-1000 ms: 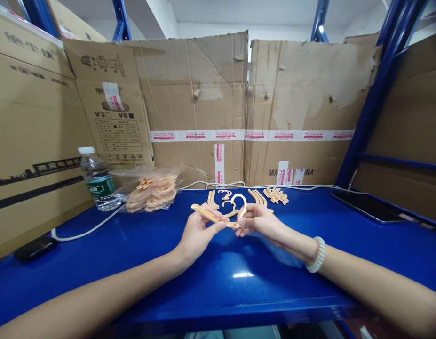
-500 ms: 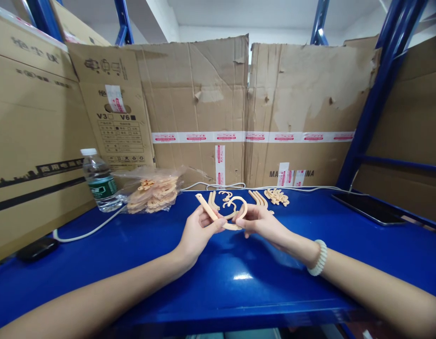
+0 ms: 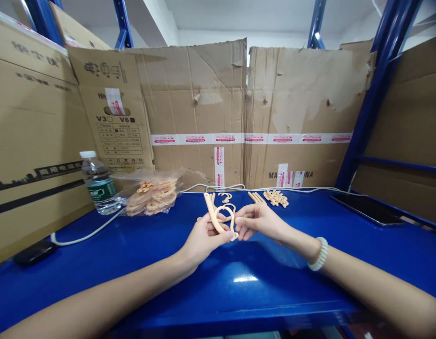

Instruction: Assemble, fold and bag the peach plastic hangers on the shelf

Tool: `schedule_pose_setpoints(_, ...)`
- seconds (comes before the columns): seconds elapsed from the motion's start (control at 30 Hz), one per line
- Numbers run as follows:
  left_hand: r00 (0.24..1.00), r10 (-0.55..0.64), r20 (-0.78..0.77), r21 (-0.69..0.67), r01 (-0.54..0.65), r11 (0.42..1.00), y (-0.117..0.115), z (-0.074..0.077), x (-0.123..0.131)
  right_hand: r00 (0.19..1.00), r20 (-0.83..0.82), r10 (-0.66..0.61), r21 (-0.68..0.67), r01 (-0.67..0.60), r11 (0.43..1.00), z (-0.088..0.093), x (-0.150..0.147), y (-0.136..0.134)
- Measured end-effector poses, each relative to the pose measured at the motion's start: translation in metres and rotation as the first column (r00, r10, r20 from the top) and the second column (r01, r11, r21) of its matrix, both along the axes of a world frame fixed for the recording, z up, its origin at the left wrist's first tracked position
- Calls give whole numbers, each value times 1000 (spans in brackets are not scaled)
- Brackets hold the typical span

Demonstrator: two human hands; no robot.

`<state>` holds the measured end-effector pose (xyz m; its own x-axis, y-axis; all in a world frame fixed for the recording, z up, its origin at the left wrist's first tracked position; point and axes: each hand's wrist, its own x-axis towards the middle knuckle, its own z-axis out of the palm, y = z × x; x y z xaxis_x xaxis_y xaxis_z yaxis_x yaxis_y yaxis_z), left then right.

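My left hand (image 3: 207,235) pinches a beige curved strip (image 3: 211,212) with a small hole near its raised upper end. A beige loop-shaped piece (image 3: 225,209) rises beside the strip, its lower end at my left thumb. Close to the loop's right side is my right hand (image 3: 255,222), fingers loosely bent and slightly apart; whether a fingertip touches the loop I cannot tell. Behind my hands lie small curved hooks (image 3: 225,197), several beige strips (image 3: 256,197) and a pile of small beige pieces (image 3: 276,198). Another curved piece behind the loop is partly hidden.
A clear plastic bag of beige parts (image 3: 154,193) and a water bottle (image 3: 98,183) stand left on the blue table (image 3: 203,292). A black device (image 3: 35,252) lies near a white cable (image 3: 80,242). A dark phone or tablet (image 3: 368,209) lies right. Cardboard (image 3: 200,108) walls the back.
The strip and loop have tipped more upright and shifted slightly left in my left hand. My right fingers have come off the lower curve and now sit beside the loop.
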<state>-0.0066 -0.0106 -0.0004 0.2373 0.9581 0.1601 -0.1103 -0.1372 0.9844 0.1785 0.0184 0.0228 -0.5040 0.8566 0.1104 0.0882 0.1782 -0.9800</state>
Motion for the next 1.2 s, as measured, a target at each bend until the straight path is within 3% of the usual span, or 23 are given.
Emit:
schedule_pose_setpoints(0.07,1000,-12,9,-30,12,999,-2,1,1,993,116,-15,131,0,991,8,13,10)
schedule_pose_setpoints(0.1,1000,-15,18,-42,15,999,-3,1,2,979,185,-82,254,33,967,12,21,17)
schedule_pose_setpoints(0.13,999,-16,28,-51,18,999,-3,1,3,946,254,-202,418,81,905,14,29,24)
schedule_pose_setpoints(0.2,999,-15,47,-62,18,998,-4,0,4,810,390,-438,690,57,722,14,45,39)
schedule_pose_setpoints(0.23,998,-14,57,-63,17,998,-4,-1,4,742,451,-496,748,-11,664,13,51,47)
schedule_pose_setpoints(0.3,997,-15,72,-65,19,998,-4,-1,5,651,550,-524,767,-146,624,7,59,60)
schedule_pose_setpoints(0.4,996,-28,82,-67,34,997,-4,-1,5,638,591,-494,750,-208,628,-5,64,74)
schedule_pose_setpoints(0.6,993,-36,111,-110,48,993,-7,0,6,694,534,-482,746,-118,656,-17,61,84)
schedule_pose_setpoints(0.83,985,-37,167,-159,64,985,-7,2,4,782,336,-525,709,157,688,-11,66,86)
schedule_pose_setpoints(0.9,983,-34,178,-160,63,985,-6,2,4,838,198,-508,613,299,732,-5,64,79)
schedule_pose_setpoints(0.97,983,-32,180,-161,62,985,-6,2,4,893,-45,-448,415,424,805,2,58,67)
schedule_pose_setpoints(1.03,984,-38,176,-155,65,986,-6,2,5,872,-287,-396,210,461,862,9,48,51)
schedule_pose_setpoints(1.1,984,-44,172,-137,68,988,-6,1,5,835,-391,-387,99,456,884,12,38,36)
schedule_pose_setpoints(1.2,985,-49,165,-100,66,993,-5,0,4,825,-400,-398,11,439,899,10,23,20)
